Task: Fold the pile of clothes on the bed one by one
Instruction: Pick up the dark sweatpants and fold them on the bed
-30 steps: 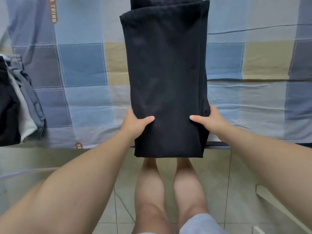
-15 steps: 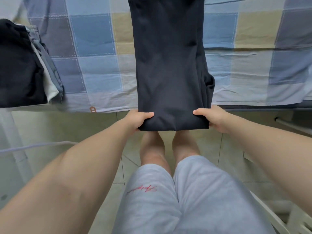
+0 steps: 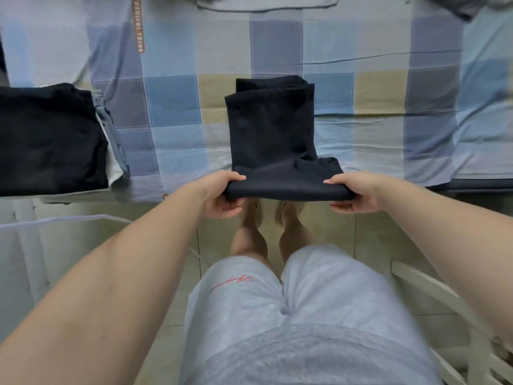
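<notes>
The dark garment (image 3: 272, 129) lies lengthwise mid-picture, its far end flat on the bed (image 3: 388, 87), its near end lifted at the bed's front edge. The left hand (image 3: 223, 194) clamps the near-left corner, thumb on top, fingers under; the right hand (image 3: 354, 193) clamps the near-right corner likewise. Bare sheet spreads at 3 o'clock and 12 o'clock. At 9 o'clock, well apart, a folded stack (image 3: 47, 137) sits by the front edge. A grey garment (image 3: 266, 2) lies far off at 12 o'clock; a white chair (image 3: 433, 295) stands at 5 o'clock.

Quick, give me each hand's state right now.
Left hand: grips the near left edge of the black garment.
Right hand: grips the garment's near right edge.
</notes>
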A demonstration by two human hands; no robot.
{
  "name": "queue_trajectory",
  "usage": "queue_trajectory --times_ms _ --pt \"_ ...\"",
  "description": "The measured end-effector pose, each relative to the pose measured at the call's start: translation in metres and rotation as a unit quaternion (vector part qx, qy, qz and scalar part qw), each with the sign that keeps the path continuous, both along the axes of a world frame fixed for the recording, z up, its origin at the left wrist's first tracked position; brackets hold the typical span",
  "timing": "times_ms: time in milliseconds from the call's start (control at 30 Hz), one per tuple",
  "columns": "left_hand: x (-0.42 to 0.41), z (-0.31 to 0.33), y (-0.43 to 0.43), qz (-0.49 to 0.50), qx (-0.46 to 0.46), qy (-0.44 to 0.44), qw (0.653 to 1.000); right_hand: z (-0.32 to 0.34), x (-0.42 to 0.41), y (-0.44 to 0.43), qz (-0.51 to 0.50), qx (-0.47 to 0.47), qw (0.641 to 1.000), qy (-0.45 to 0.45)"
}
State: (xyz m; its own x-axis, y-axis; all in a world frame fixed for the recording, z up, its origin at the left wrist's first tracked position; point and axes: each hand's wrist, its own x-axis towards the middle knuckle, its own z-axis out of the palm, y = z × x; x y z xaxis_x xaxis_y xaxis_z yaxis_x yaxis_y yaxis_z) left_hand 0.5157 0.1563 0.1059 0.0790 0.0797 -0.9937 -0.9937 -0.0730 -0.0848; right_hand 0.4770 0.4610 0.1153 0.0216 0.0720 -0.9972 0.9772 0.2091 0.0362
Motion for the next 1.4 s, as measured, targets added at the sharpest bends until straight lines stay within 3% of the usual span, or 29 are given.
queue_trajectory --times_ms 133,267,367,433,500,533,600,667,833,933,1000,1067,1167,1233,1333,1400 --pt "-0.058 -0.014 -0.009 0.148 0.024 0.03 0.988 -0.011 -0.066 -0.015 -0.082 0.01 0.996 0.031" --pt "-0.115 -0.034 -0.01 0.195 0.026 0.081 0.977 -0.036 -0.13 -0.035 -0.174 0.006 0.982 0.072" --pt "-0.145 -0.059 -0.002 0.233 0.003 0.173 0.957 -0.068 -0.162 -0.05 -0.242 -0.006 0.96 0.143" --pt "-0.153 -0.078 0.011 0.205 -0.021 0.263 0.943 -0.093 -0.169 -0.059 -0.228 -0.015 0.952 0.204" --pt "-0.148 -0.104 0.026 0.038 -0.102 0.35 0.93 -0.121 -0.161 -0.067 -0.075 0.028 0.951 0.298" --pt "-0.141 -0.122 0.031 -0.108 -0.151 0.391 0.902 -0.137 -0.154 -0.069 0.061 0.062 0.932 0.352" --pt "-0.123 -0.161 0.041 -0.387 -0.219 0.409 0.797 -0.171 -0.136 -0.072 0.344 0.105 0.842 0.403" --pt "-0.113 -0.196 0.046 -0.496 -0.272 0.42 0.71 -0.203 -0.125 -0.075 0.478 0.149 0.756 0.421" --pt "-0.12 -0.27 0.039 -0.524 -0.371 0.485 0.594 -0.279 -0.123 -0.067 0.482 0.226 0.673 0.513" --pt "-0.117 -0.292 0.039 -0.521 -0.398 0.496 0.569 -0.304 -0.118 -0.062 0.47 0.249 0.646 0.548" --pt "-0.119 -0.292 0.04 -0.525 -0.393 0.489 0.575 -0.306 -0.12 -0.063 0.468 0.249 0.649 0.545" --pt "-0.124 -0.279 0.039 -0.534 -0.374 0.473 0.592 -0.292 -0.124 -0.066 0.462 0.22 0.678 0.528" --pt "-0.127 -0.251 0.042 -0.518 -0.358 0.464 0.623 -0.265 -0.127 -0.061 0.372 0.122 0.774 0.497" --pt "-0.121 -0.236 0.044 -0.462 -0.396 0.447 0.655 -0.25 -0.126 -0.053 0.279 0.09 0.826 0.481" --pt "-0.11 -0.227 0.036 -0.254 -0.42 0.355 0.796 -0.239 -0.124 -0.037 0.17 0.086 0.889 0.417" --pt "-0.103 -0.227 0.026 -0.122 -0.379 0.316 0.861 -0.243 -0.126 -0.027 0.15 0.082 0.917 0.362"
